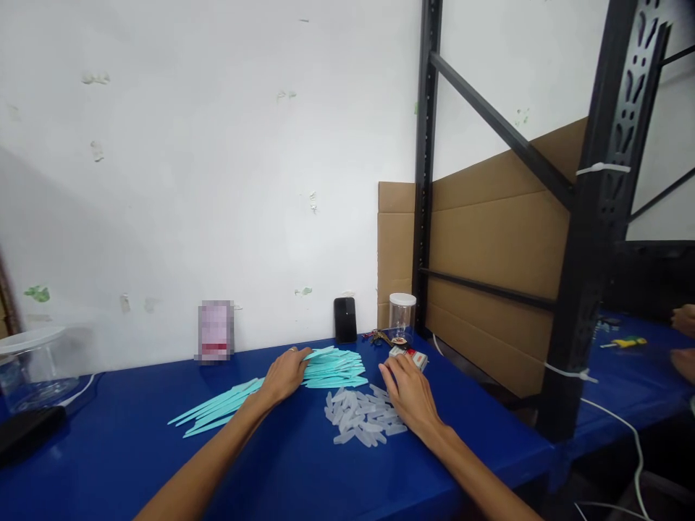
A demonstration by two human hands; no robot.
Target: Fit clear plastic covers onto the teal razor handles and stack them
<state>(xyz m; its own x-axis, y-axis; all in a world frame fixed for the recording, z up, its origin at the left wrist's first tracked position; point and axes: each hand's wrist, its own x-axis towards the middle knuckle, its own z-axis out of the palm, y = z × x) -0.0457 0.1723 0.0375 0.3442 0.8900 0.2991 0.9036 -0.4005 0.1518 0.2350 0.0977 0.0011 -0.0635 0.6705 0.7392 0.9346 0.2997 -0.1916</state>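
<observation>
My left hand (287,374) is at the left end of a pile of slim turquoise sticks (337,370). Its fingers are closed on a turquoise stick at the top of that pile; the fingertips are partly hidden. More turquoise sticks (222,407), tapered to points, lie fanned out behind and left of my left wrist. My right hand (411,394) rests at the right edge of a heap of small translucent plastic pieces (361,416). Its fingers are bent but apart, with nothing visible in them. Just beyond those fingers lies a small white and red box (415,357).
Along the wall stand a black phone (344,320), a blurred pink card (216,331) and a clear jar (402,316) with keys (380,337) nearby. A clear tub (38,373) sits left. A black rack post (583,239) rises at right; beyond it are another person's hands (684,318).
</observation>
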